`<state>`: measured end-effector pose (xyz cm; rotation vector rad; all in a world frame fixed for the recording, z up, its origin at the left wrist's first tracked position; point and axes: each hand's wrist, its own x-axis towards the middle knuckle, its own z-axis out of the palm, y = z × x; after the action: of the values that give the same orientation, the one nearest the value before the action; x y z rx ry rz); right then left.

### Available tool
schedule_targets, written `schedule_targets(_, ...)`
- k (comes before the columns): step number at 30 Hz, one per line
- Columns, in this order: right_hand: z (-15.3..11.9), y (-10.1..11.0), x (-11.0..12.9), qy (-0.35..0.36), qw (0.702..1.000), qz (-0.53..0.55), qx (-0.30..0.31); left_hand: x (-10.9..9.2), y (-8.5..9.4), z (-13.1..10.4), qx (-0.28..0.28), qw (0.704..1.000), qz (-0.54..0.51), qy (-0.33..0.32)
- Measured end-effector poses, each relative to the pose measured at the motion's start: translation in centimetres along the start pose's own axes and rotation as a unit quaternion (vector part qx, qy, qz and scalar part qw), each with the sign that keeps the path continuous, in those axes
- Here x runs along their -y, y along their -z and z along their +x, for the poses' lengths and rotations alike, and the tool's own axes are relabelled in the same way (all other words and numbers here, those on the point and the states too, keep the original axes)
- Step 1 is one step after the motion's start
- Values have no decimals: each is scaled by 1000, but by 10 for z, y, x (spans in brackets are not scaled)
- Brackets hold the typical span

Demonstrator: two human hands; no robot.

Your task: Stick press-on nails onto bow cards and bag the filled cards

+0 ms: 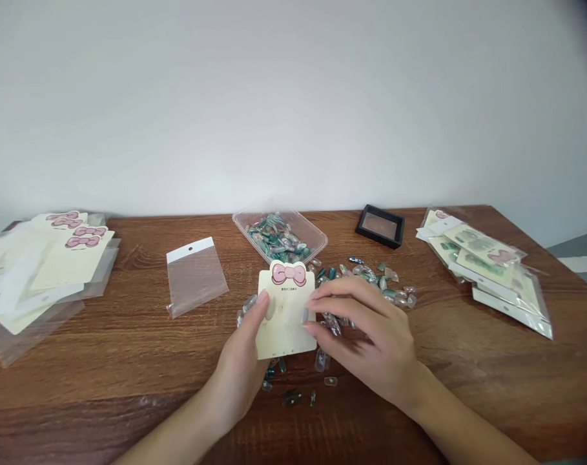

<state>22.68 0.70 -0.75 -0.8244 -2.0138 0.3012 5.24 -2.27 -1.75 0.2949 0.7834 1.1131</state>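
My left hand (242, 361) grips a cream display card (286, 323) with a pink bow at its top, thumb on the front face at the left. A pale press-on nail (270, 309) shows on the card beside that thumb. At the card's right side, my right hand (363, 329) pinches another pale press-on nail (305, 314) between thumb and fingers, against the card. Loose green and clear press-on nails (392, 294) lie on the table behind and around both hands, partly hidden by them.
Behind the card stands a clear plastic tub (317, 239) of nails. An empty clear bag (196, 278) lies left of it, a black frame box (380, 226) right. Bow cards and bags (80, 258) pile at far left; filled packets (496, 265) lie at right on the wooden table (143, 355).
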Motion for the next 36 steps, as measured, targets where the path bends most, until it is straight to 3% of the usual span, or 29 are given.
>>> schedule_targets(9, -5, -4, 4, -1, 1000, -9, 2, 12, 10, -4, 57, 998, 10, 16)
schedule_targets(25, -6, -7, 2, -18, 1000, -4, 20, 12, 10, -3, 55, 998, 30, 21)
schedule_targets(28, -7, -8, 1, -38, 999, -10, 36, 10, 8, -4, 50, 995, 82, 8)
schedule_targets(32, -9, -9, -1, -28, 998, -27, 43, 9, 10, -5, -10, 984, 178, 19)
schedule_targets(36, -8, -8, -2, -29, 998, -44, 46, 5, 12, 0, -7, 973, 229, -8)
